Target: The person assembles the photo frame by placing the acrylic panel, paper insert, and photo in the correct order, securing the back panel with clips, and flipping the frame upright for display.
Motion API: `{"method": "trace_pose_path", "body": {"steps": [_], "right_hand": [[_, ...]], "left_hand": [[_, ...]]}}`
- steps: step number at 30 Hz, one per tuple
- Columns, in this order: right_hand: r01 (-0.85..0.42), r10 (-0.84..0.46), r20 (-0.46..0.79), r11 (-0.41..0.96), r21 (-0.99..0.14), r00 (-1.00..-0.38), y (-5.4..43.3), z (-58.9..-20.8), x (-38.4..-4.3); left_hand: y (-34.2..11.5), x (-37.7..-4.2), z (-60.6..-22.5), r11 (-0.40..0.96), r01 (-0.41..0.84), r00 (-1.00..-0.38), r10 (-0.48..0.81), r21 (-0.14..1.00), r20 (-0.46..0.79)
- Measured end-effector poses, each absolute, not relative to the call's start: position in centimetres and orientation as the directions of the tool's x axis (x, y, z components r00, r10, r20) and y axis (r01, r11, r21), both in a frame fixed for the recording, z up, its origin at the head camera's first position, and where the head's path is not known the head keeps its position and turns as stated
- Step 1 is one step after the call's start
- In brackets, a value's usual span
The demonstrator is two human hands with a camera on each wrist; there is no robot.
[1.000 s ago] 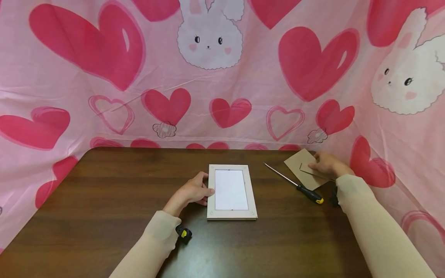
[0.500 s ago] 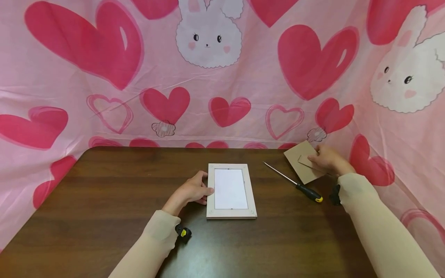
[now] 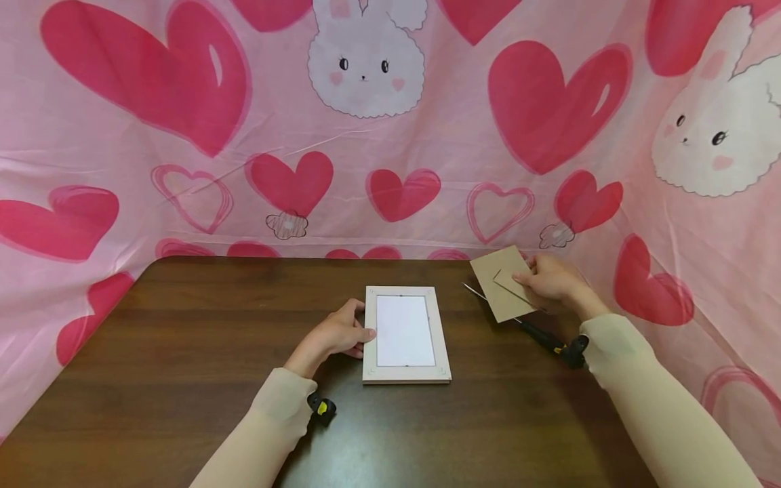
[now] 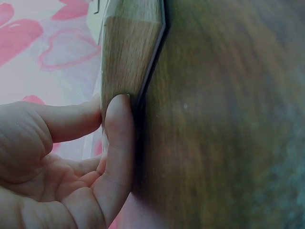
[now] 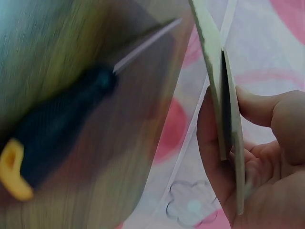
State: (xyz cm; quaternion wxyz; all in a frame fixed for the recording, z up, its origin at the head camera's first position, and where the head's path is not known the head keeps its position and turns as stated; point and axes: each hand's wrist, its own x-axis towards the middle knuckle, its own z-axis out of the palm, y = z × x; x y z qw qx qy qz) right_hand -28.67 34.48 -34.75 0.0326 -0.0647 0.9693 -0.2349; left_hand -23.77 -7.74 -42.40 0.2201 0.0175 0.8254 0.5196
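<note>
A pale wooden picture frame (image 3: 407, 374) lies face up on the table, a white sheet showing in its opening. At its left side my left hand (image 3: 338, 331) grips it, thumb on the front. The left wrist view shows a fingertip against the wooden side edge (image 4: 128, 52). Off to the right, my right hand (image 3: 552, 279) holds a brown frame backing board (image 3: 497, 288) in the air, pinching it at its fold-out stand. Seen edge-on in the right wrist view, the board (image 5: 209, 52) and stand lie between thumb and fingers. Part of the stand is hidden by the hand.
A screwdriver (image 3: 537, 334) with a black and yellow handle lies under the raised board, its shaft partly covered. The dark wooden table (image 3: 213, 352) meets a pink heart-and-rabbit curtain (image 3: 451, 135) at the back and sides.
My right hand has lifted the backing board off the table's back right and carried it left, over the screwdriver's shaft. My left hand and the picture frame have stayed put.
</note>
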Motion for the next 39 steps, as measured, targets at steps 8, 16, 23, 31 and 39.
{"method": "trace_pose_path", "body": {"steps": [8, 16, 23, 31, 39], "right_hand": [[-0.080, -0.147, -0.067, 0.805, -0.587, -0.987, 31.5, -35.8, -28.3], [0.007, -0.131, -0.138, 0.696, -0.718, -0.982, 28.5, -36.6, -27.3], [-0.009, -0.163, -0.133, 0.665, -0.747, -0.978, 26.2, -37.3, -26.7], [0.042, -0.169, -0.163, 0.558, -0.829, -0.972, 23.4, -38.7, -25.7], [0.045, -0.161, -0.141, 0.491, -0.870, -0.977, 20.4, -40.5, -24.8]], "left_hand": [[-7.7, -23.8, -42.5, 0.468, -0.190, -0.905, 0.258, 0.863, -0.339], [-7.7, -23.8, -42.5, 0.465, -0.196, -0.900, 0.263, 0.864, -0.346], [-7.8, -23.8, -42.4, 0.460, -0.194, -0.902, 0.265, 0.866, -0.342], [-7.8, -23.7, -42.5, 0.449, -0.199, -0.901, 0.265, 0.871, -0.342], [-7.9, -23.8, -42.6, 0.448, -0.193, -0.904, 0.265, 0.873, -0.336]]}}
